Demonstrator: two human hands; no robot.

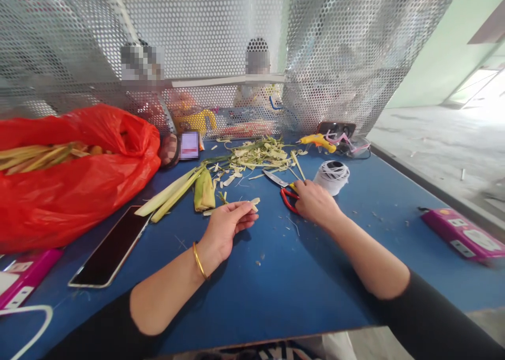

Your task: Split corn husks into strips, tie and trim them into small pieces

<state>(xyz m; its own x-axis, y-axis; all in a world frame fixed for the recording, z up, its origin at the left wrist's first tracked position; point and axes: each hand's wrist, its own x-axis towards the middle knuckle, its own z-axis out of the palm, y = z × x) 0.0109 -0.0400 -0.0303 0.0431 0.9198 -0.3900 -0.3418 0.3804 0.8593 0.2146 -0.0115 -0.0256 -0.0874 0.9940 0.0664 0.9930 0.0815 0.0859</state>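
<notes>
My left hand (pixel 232 223), with a gold bangle at the wrist, pinches a short pale green strip of plant leaf or husk (pixel 255 202) between thumb and fingers. My right hand (pixel 315 203) is closed at the handles of a pair of scissors (pixel 289 199) with red and yellow grips; its fingertips are partly hidden. The scissors' blades point away to the left, low over the blue table. Just behind my right hand stands a spool of white string (pixel 332 177). Beyond my left hand lie a cut green stalk piece (pixel 204 191) and long pale leaf strips (pixel 173 191).
Green trimmings (pixel 262 155) are heaped against the perforated metal screen (pixel 221 28). A red plastic bag (pixel 79 191) of strips and a phone (pixel 112 247) lie left. A yellow glue gun (pixel 320 141) sits at the back; a magenta box (pixel 463 233) lies right. People sit behind the screen.
</notes>
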